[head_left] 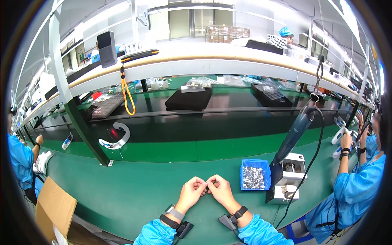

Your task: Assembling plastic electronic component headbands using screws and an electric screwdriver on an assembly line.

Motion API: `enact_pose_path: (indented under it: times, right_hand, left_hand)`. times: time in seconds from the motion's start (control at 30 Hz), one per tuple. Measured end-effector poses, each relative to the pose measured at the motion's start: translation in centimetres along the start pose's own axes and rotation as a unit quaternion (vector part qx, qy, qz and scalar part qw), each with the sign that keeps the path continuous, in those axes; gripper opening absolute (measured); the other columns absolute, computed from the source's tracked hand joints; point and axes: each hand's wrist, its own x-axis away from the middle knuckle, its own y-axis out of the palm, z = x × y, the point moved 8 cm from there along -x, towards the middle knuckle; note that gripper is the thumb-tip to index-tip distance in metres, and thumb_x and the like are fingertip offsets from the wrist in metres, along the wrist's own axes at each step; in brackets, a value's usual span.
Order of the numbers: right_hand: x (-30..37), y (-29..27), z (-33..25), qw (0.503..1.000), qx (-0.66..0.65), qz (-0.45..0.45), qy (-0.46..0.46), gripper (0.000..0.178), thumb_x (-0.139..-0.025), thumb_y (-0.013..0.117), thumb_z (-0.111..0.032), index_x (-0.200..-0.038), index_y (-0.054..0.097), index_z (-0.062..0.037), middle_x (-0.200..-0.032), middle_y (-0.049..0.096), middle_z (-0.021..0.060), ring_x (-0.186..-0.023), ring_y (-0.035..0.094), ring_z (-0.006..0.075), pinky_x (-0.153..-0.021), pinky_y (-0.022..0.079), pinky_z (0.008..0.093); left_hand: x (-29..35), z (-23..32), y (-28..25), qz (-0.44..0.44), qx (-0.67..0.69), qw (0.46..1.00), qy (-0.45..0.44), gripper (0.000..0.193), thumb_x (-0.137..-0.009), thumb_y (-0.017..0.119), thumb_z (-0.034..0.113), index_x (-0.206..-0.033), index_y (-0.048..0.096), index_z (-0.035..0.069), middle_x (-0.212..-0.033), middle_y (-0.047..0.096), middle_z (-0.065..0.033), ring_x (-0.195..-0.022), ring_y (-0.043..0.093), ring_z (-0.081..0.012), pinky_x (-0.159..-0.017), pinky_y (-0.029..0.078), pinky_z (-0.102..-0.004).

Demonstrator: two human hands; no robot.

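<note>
1. Head view: our left hand [193,192] and right hand [220,191] meet over the near bench [143,175], fingers pinching what looks like a tiny dark piece [207,188] between them, probably for steadiness.
2. Right of them, we see a blue bin [267,175] of small parts [253,177], likely placed within easy reach.

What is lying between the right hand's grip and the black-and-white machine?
In the head view, a blue bin of small parts lies between them.
</note>
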Motion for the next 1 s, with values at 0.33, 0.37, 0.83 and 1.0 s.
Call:
enact_pose_path:
  times: [0.33,0.37,0.83,1.0]
  right_hand:
    - [-0.2,-0.3,-0.1,0.999,-0.038,-0.003,0.009,0.011,-0.095,0.063,-0.012,-0.093,0.062,-0.0005,-0.077,0.066,0.0053,-0.061,0.064,0.0108,-0.054,0.053,0.0252]
    - [-0.2,-0.2,-0.2,0.999,-0.046,-0.004,0.012,0.010,-0.094,0.063,-0.009,-0.092,0.062,-0.0002,-0.075,0.066,0.0048,-0.060,0.063,0.0101,-0.053,0.052,0.0247]
    - [-1.0,1.0,-0.1,0.996,-0.075,-0.015,0.038,0.004,-0.092,0.057,-0.002,-0.089,0.058,-0.0007,-0.075,0.062,0.0052,-0.052,0.058,0.0083,-0.045,0.047,0.0218]
    - [-1.3,0.0,-0.4,0.997,-0.067,0.016,0.038,0.007,-0.091,0.060,-0.004,-0.086,0.060,0.0001,-0.069,0.062,0.0036,-0.051,0.059,0.0078,-0.044,0.049,0.0229]
  left_hand:
    - [-1.3,1.3,-1.0,-0.006,-0.006,0.999,0.031,0.029,-0.098,0.061,0.019,-0.123,0.059,0.004,-0.107,0.065,-0.0077,-0.096,0.062,-0.0128,-0.076,0.054,-0.0273]
    - [-2.2,2.0,-2.2,0.002,-0.058,0.997,0.049,0.034,-0.097,0.061,0.020,-0.127,0.057,0.005,-0.113,0.063,-0.0083,-0.101,0.061,-0.0143,-0.079,0.053,-0.0290]
    - [-13.4,4.4,-36.0,0.302,-0.767,0.564,0.048,0.046,-0.083,0.058,0.014,-0.126,0.055,-0.001,-0.125,0.058,-0.0195,-0.122,0.052,-0.0371,-0.107,0.037,-0.0510]
    - [-14.9,2.8,-33.8,0.157,-0.767,0.614,-0.101,0.030,-0.085,0.059,0.025,-0.104,0.067,0.004,-0.101,0.070,-0.0169,-0.103,0.065,-0.0359,-0.099,0.044,-0.0506]
